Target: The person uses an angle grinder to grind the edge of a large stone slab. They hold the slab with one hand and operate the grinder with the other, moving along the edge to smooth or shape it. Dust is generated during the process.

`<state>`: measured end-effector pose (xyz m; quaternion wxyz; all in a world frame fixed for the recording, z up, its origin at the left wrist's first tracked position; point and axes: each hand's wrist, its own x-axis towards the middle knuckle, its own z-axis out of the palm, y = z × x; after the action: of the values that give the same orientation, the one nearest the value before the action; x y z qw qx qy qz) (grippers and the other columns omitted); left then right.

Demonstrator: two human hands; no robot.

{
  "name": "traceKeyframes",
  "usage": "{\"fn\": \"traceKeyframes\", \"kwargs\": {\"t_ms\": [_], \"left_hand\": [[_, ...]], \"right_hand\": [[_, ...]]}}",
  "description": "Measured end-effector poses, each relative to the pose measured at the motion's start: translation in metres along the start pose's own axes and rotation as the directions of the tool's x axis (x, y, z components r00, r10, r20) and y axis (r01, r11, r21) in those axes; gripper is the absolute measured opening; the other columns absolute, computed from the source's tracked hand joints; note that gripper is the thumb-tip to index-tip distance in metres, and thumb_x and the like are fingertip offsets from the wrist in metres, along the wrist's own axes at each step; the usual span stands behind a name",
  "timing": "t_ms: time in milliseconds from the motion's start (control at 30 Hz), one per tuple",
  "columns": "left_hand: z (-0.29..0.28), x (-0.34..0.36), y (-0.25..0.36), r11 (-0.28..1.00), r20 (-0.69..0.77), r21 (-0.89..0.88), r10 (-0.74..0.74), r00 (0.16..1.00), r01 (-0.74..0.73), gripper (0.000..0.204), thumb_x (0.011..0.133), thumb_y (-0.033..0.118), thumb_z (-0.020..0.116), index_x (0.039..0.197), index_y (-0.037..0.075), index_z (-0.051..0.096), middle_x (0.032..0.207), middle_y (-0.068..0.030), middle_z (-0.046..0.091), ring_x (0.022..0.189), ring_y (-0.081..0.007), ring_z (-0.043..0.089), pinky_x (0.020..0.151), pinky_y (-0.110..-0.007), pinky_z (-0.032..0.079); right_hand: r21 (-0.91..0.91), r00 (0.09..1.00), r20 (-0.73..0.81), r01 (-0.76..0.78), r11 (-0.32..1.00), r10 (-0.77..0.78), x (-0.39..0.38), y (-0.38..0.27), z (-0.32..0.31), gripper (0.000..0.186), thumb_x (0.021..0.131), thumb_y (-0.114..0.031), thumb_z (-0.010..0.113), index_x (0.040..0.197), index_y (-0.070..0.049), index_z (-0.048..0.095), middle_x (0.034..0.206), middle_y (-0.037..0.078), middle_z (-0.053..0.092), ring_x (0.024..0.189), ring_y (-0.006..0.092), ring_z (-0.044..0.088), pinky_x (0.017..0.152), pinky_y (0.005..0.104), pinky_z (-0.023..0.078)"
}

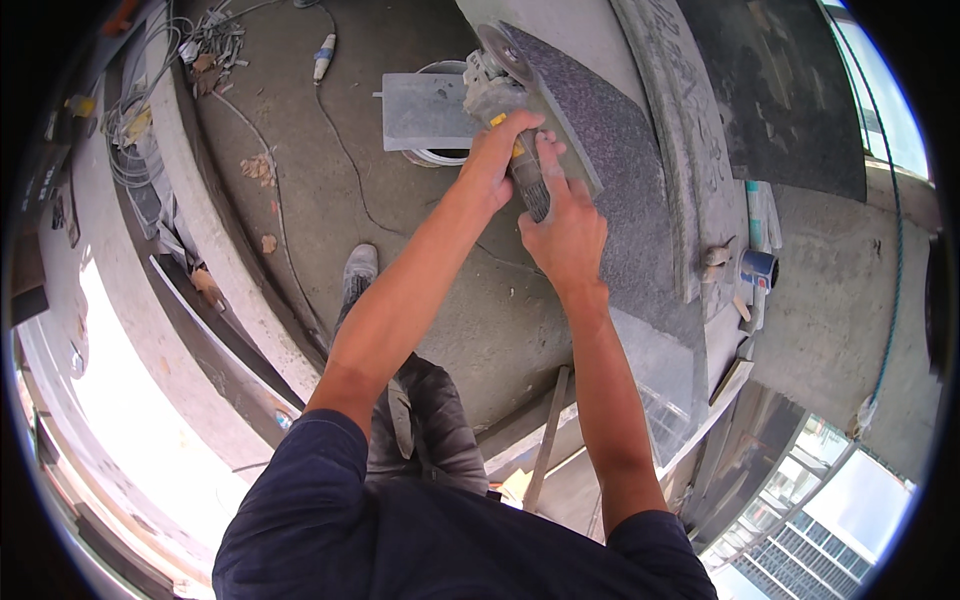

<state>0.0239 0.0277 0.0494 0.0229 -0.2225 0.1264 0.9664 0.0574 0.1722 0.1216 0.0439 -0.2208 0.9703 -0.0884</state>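
Note:
An angle grinder point(490, 92), dusty and grey with yellow marks, is held in both of my hands. My left hand point(492, 160) grips it near its head, the thumb across the body. Behind that, my right hand point(568, 228) wraps round the grey handle, its fingers partly hidden. The round disc point(503, 52) sits at the far end, beside the edge of a dark speckled stone slab point(615, 130); whether they touch, I cannot tell.
Left of the grinder, a grey rectangular board point(425, 112) lies over a bucket point(440, 158). A cable with a white-and-blue connector point(323, 58) crosses the floor. Tangled cords point(130, 150) lie far left. On the right are a blue can point(759, 268) and a hanging rope point(890, 300).

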Motion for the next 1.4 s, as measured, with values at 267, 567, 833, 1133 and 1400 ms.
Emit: {"fn": "traceKeyframes", "kwargs": {"t_ms": [267, 567, 833, 1133, 1400], "left_hand": [[-0.002, 0.003, -0.003, 1.0, 0.002, -0.001, -0.023, 1.0, 0.023, 0.039, 0.099, 0.018, 0.083, 0.129, -0.001, 0.068, 0.107, -0.0146, 0.075, 0.099, -0.0321, 0.081, 0.091, -0.047, 0.069], [0.002, -0.006, -0.011, 0.999, -0.007, 0.025, -0.034, 0.999, 0.034, 0.039, 0.098, 0.02, 0.083, 0.128, 0.0, 0.067, 0.107, -0.0141, 0.074, 0.099, -0.0317, 0.081, 0.089, -0.047, 0.068], [0.005, -0.033, -0.02, 0.998, 0.02, 0.057, 0.001, 1.0, -0.003, 0.04, 0.098, 0.023, 0.084, 0.128, 0.005, 0.064, 0.11, -0.0132, 0.074, 0.106, -0.0321, 0.081, 0.096, -0.047, 0.067], [-0.015, -0.051, -0.04, 0.992, 0.052, 0.113, 0.053, 0.997, -0.059, 0.034, 0.103, 0.03, 0.084, 0.121, 0.009, 0.065, 0.116, -0.0124, 0.073, 0.118, -0.0328, 0.079, 0.106, -0.048, 0.063], [-0.033, -0.018, -0.038, 0.989, 0.266, 0.125, 0.049, 0.963, -0.085, 0.037, 0.105, 0.036, 0.082, 0.12, 0.007, 0.065, 0.12, -0.0116, 0.074, 0.127, -0.0359, 0.077, 0.112, -0.052, 0.06]], "right_hand": [[0.031, 1.0, 0.007, -0.027, 0.999, 0.027, -0.004, 0.0, -0.001, 0.114, 0.079, -0.01, 0.091, 0.179, -0.038, 0.045, 0.12, 0.019, 0.076, 0.101, 0.0457, 0.08, 0.087, 0.0546, 0.067], [0.017, 0.999, 0.023, -0.049, 0.999, 0.049, -0.015, 0.001, -0.006, 0.116, 0.078, -0.01, 0.092, 0.18, -0.037, 0.044, 0.118, 0.018, 0.075, 0.1, 0.0439, 0.08, 0.085, 0.0538, 0.067], [-0.059, 0.995, -0.069, 0.067, 0.996, -0.071, -0.045, 0.004, -0.016, 0.11, 0.082, -0.012, 0.092, 0.178, -0.038, 0.045, 0.12, 0.016, 0.069, 0.097, 0.0395, 0.08, 0.078, 0.0537, 0.068], [-0.078, 0.994, -0.081, 0.066, 0.995, -0.073, -0.07, 0.013, 0.001, 0.105, 0.086, -0.01, 0.088, 0.177, -0.041, 0.047, 0.12, 0.013, 0.066, 0.105, 0.0358, 0.078, 0.077, 0.05, 0.069], [-0.195, 0.951, -0.283, 0.069, 0.978, -0.123, -0.061, 0.014, 0.026, 0.101, 0.086, -0.009, 0.09, 0.172, -0.047, 0.053, 0.113, 0.012, 0.067, 0.097, 0.0359, 0.079, 0.074, 0.0498, 0.068]]}}
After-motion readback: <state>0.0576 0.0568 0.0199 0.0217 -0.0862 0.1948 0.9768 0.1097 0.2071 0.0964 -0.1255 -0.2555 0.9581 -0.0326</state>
